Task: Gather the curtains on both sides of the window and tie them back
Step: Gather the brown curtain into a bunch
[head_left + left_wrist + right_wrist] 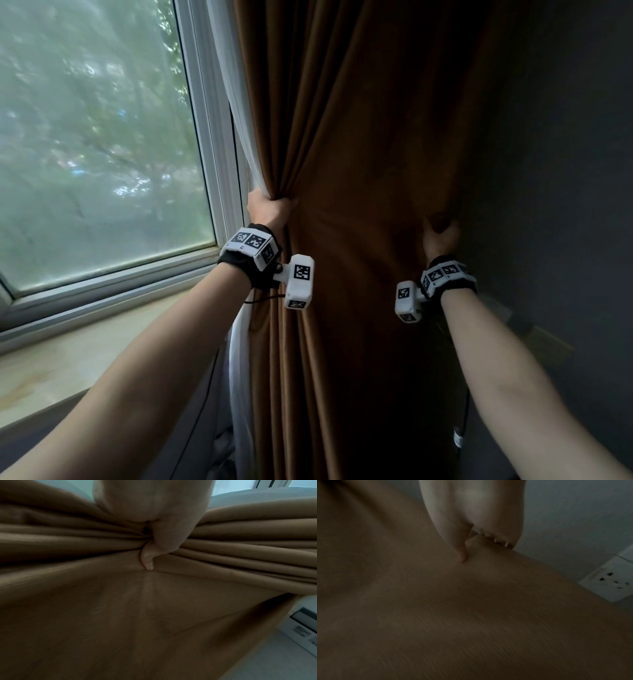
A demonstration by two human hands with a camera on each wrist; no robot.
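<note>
I had my left hand (270, 210) closed around the window-side edge of the brown curtain (359, 137), with folds of the cloth bunched tight in my fist; in the left wrist view the pleats fanned out to both sides of the hand (154, 520) and my thumb (147, 559) pressed down onto the fabric. A strip of white sheer curtain (236, 113) hung just beside that hand, between the brown cloth and the window frame (209, 120). My right hand (440, 236) gripped the opposite, wall-side edge of the same brown curtain at a slightly lower height, fingers curled round the edge and out of sight behind it. In the right wrist view my thumb (462, 555) lay on the front of the cloth (471, 615), and a white wall socket (607, 580) showed on the grey wall beyond. The curtain hung stretched between my two hands, beside the windowsill (68, 356).
</note>
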